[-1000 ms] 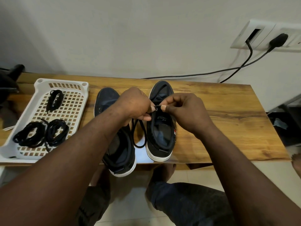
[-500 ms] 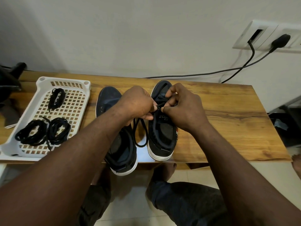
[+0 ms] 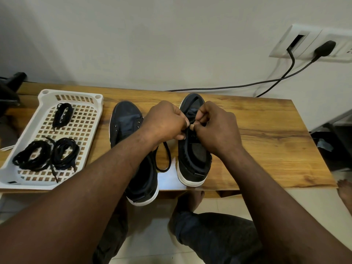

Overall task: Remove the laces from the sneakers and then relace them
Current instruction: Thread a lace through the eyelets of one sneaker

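Note:
Two dark sneakers with white soles stand side by side on the wooden table point(image 3: 266, 145), toes toward the wall. The left sneaker point(image 3: 126, 128) shows bare eyelets and its heel overhangs the front edge. Over the right sneaker point(image 3: 192, 162) my left hand point(image 3: 163, 122) and my right hand point(image 3: 217, 128) meet, both pinching a black lace point(image 3: 165, 159) near the shoe's upper eyelets. A loop of that lace hangs down between the two shoes. The fingertips hide the eyelet itself.
A white perforated tray point(image 3: 89, 130) at the table's left holds three bundles of black laces point(image 3: 45, 155). Two black cables point(image 3: 238, 85) run from a wall socket along the table's back edge. A dark object sits at the far left. My knees are below the table's front edge.
My right hand has shifted slightly up and toward the toe of the right sneaker, staying against my left hand. The hanging lace loop has barely moved.

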Tool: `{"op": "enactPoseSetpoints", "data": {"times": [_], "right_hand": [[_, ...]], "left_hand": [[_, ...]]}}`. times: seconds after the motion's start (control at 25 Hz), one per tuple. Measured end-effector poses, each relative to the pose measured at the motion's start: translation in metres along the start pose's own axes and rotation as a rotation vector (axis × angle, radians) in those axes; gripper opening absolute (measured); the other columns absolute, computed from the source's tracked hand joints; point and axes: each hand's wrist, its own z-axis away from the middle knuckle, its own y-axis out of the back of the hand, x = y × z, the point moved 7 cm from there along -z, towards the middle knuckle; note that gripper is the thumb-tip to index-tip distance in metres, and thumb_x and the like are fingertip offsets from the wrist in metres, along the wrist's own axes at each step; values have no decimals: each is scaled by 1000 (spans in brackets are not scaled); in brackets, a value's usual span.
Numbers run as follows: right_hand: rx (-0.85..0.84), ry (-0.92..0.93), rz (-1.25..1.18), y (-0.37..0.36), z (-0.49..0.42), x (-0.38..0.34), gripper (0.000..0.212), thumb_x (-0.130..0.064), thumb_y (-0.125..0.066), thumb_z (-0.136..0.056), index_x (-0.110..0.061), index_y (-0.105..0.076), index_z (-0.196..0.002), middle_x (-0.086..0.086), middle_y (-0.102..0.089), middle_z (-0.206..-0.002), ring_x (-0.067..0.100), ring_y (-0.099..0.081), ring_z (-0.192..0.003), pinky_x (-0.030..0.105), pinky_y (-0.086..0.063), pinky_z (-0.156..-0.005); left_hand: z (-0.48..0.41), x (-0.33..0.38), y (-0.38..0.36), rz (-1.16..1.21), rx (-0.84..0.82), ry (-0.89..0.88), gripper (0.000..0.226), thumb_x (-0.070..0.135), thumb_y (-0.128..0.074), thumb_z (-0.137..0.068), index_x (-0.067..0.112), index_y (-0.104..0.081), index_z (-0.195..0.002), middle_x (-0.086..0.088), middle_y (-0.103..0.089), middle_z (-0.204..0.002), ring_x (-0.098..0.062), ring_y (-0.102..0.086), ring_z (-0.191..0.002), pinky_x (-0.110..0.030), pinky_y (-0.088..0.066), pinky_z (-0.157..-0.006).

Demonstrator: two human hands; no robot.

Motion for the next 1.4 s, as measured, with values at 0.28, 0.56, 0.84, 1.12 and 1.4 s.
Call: {"op": "enactPoseSetpoints", "data": {"times": [0.28,0.56,0.84,1.12,1.4], "right_hand": [[-41,94,-62,-4,-1,5,25,-17,-82,-85,-31,-64,-96,-15,-66,-83,3,-63,-81,35,-57,-74],[9,39,1,-2,-4,20,36,-14,-69,-83,-32,-57,-111,-6,-49,-120,20,-64,-91,36,-55,-72],[41,-62,-35,0,-8,31,37,-15,-72,-76,-29,-56,-107,-8,-62,-96,15,-63,-85,32,-51,-67],[49,-16,4,1,-7,29,29,-19,-73,-85,-33,-62,-108,-11,-63,-92,10,-64,-83,40,-60,-74],[57,-40,-21,3,-7,30,29,-16,-73,-85,-31,-59,-106,-12,-62,-85,6,-63,-79,34,-57,-71]], "left_hand": [[-7,-12,-7,0,-17,43,13,4,-67,-98,9,-74,-89,-9,-76,-81,-15,-74,-66,-32,-66,-69],[-5,-2,21,-1069,83,-73,7,21,-64,-97,14,-64,-94,-3,-58,-82,-20,-56,-68,-35,-51,-61],[-1,19,-12,-618,8,-380,4,34,-69,-95,36,-67,-94,11,-63,-91,-16,-61,-90,-40,-53,-78],[-4,4,0,-1065,74,-215,11,24,-62,-97,20,-69,-104,-1,-55,-89,-21,-58,-77,-36,-48,-63],[0,19,-9,-728,45,-393,8,35,-71,-93,33,-65,-98,9,-54,-92,-18,-57,-87,-36,-47,-71]]}}
